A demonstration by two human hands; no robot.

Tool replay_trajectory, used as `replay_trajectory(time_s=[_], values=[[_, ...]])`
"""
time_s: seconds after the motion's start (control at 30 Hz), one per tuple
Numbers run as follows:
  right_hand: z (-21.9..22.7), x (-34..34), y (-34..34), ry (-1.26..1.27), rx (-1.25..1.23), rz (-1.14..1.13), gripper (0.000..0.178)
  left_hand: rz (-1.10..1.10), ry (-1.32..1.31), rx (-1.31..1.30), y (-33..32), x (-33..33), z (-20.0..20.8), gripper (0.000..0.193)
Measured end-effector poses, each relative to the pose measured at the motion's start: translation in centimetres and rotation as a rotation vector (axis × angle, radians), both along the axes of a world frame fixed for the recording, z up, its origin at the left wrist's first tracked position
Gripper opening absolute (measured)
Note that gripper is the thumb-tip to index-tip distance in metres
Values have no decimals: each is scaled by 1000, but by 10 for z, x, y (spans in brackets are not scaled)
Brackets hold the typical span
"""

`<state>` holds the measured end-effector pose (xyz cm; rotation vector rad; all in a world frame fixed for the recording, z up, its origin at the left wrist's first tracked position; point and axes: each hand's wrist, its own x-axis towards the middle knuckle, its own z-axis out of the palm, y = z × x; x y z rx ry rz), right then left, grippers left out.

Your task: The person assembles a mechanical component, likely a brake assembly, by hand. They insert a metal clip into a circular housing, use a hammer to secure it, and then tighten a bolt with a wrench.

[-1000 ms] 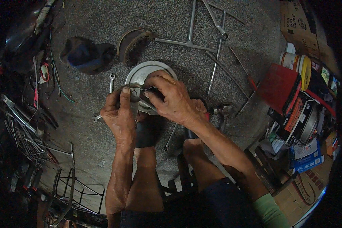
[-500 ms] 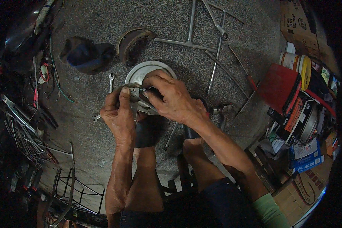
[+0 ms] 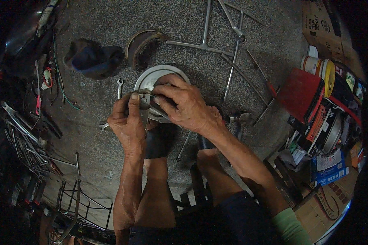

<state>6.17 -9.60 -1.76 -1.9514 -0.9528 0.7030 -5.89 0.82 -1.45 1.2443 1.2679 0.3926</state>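
Observation:
Between the thumb and fingers of my left hand (image 3: 127, 118) is a flat silver metal bracket (image 3: 144, 101) with a round boss near its top. My right hand (image 3: 185, 104) is closed just beside it, thumb and fingertips pinched at the bracket's right edge. Whatever sits in that pinch is too small and hidden to name. Below both hands a round silver metal dish-shaped part (image 3: 161, 70) lies close to my feet, partly covered by the hands. An open-ended wrench (image 3: 120, 89) is on the floor to the left of the dish-shaped part.
A curved brake-shoe-like piece (image 3: 135, 47) and a dark crumpled cloth (image 3: 94, 59) lie beyond my hands. Metal tube frames (image 3: 204, 47) spread over the floor at the far right. Boxes, a red case (image 3: 300, 94) and cardboard crowd the right side; several metal tools (image 3: 24, 145) pile up at left.
My right fingers have shifted slightly at the bracket's edge, and a small greenish bit seen there before is now hardly visible. My left hand and the bracket have stayed in place.

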Motion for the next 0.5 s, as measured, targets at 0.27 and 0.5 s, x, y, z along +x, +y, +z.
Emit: replay_trajectory(time_s=[0.27,0.5], values=[[-2,0,-1,8,2,-14,24,-14,25,10,0,0,2,23],[-3,-3,-1,-40,30,-29,24,-11,30,2,0,1,4,21]])
